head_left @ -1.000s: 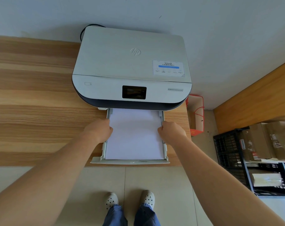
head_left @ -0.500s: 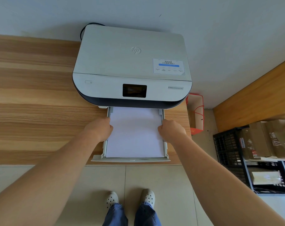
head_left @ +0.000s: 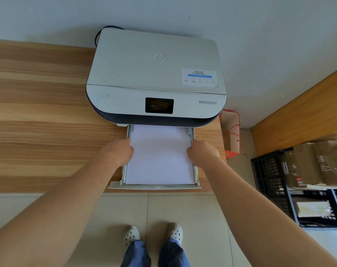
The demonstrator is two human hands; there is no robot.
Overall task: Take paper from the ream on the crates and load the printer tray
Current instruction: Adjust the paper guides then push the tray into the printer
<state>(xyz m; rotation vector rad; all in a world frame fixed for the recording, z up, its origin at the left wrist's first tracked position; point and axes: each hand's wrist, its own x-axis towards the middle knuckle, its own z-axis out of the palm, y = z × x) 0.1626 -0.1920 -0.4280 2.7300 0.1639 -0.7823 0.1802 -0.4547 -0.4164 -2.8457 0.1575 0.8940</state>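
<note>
A white printer (head_left: 156, 74) stands on a wooden desk (head_left: 38, 122) against the wall. Its paper tray (head_left: 154, 187) is pulled out over the desk's front edge, and a stack of white paper (head_left: 160, 157) lies flat inside it. My left hand (head_left: 118, 151) grips the left side of the stack and tray rail. My right hand (head_left: 202, 152) grips the right side. The fingertips of both hands are curled out of sight at the paper's edges. The paper ream (head_left: 311, 209) lies on black crates (head_left: 268, 176) at the right.
An orange paper bag (head_left: 231, 132) stands on the floor between the desk and a wooden panel (head_left: 302, 112). Brown wrapped packs (head_left: 318, 162) sit on the crates. My feet in white clogs (head_left: 154, 235) stand on the tiled floor below the tray.
The tray with the paper has slid slightly farther into the printer, and both hands moved with it toward the printer.
</note>
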